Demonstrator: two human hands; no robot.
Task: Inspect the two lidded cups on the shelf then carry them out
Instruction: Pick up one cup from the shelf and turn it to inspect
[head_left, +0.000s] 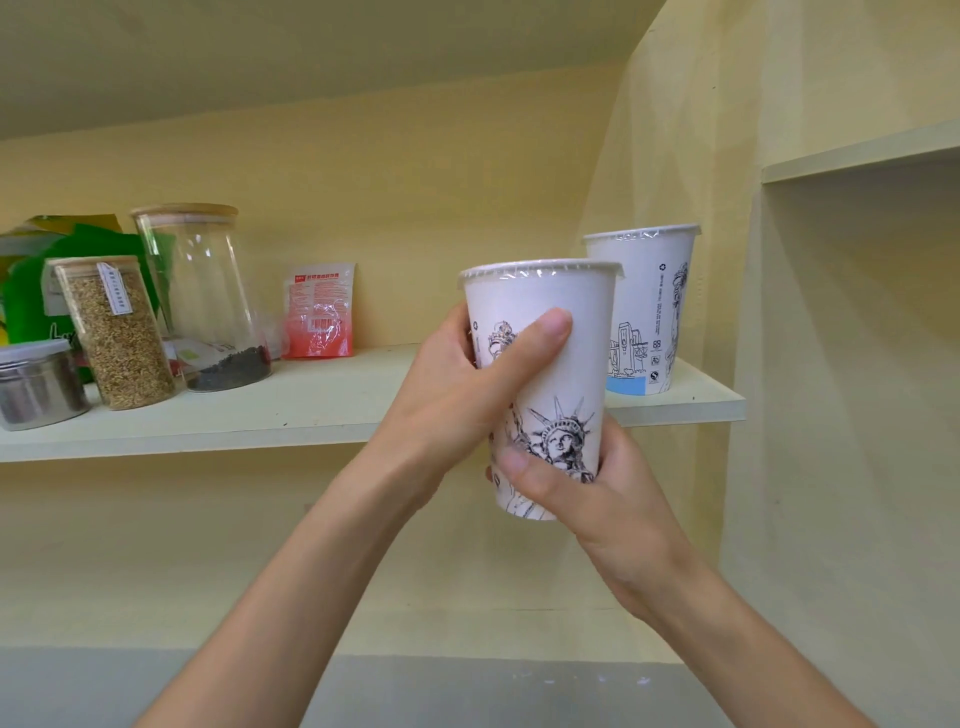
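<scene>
I hold a white paper cup (566, 358) with black line drawings and a clear film lid upright in front of the shelf, off its surface. My left hand (457, 395) wraps its upper half, thumb across the front. My right hand (587, 493) grips its bottom, hiding the base. A second lidded cup (652, 301) of the same kind, with a blue band at its foot, stands on the right end of the pale shelf (322, 410), behind the held cup and partly covered by it.
On the shelf's left stand a grain-filled glass jar (117, 332), a taller nearly empty glass jar (202, 296), a metal tin (36, 382), green packaging (31, 301) and a red pouch (319, 312). A side wall and another shelf (857, 150) rise at right.
</scene>
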